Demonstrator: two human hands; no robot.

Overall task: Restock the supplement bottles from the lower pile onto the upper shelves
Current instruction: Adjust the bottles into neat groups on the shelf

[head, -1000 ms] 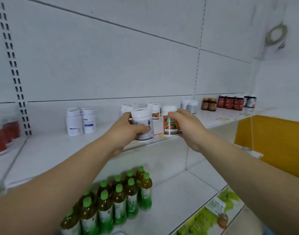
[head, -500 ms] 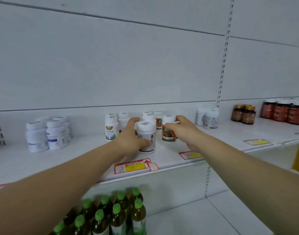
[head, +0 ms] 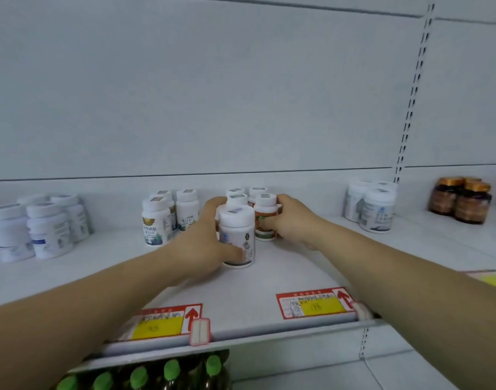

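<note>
At frame centre, my left hand [head: 204,249] wraps a white bottle [head: 237,235] standing on the shelf [head: 269,277], fingers clamped round its side. Just right of it, my right hand [head: 293,220] grips an orange-label bottle [head: 265,218], also standing, among the cluster behind.

Pretty bright and even overall, soft diffuse light with a cool bluish-white cast, no obvious source in view. Shadows are faint, just a soft smudge on the shelf [head: 269,280] under the forearms. No harsh glare anywhere. Sharpness is meh: labels on the white bottles [head: 48,229] at the left are smeared and unreadable, and the price tags [head: 314,304] are only half legible. Wide-angle lens bends things, so the slotted upright [head: 412,91] leans and the shelf edge tilts toward the corners.
</note>
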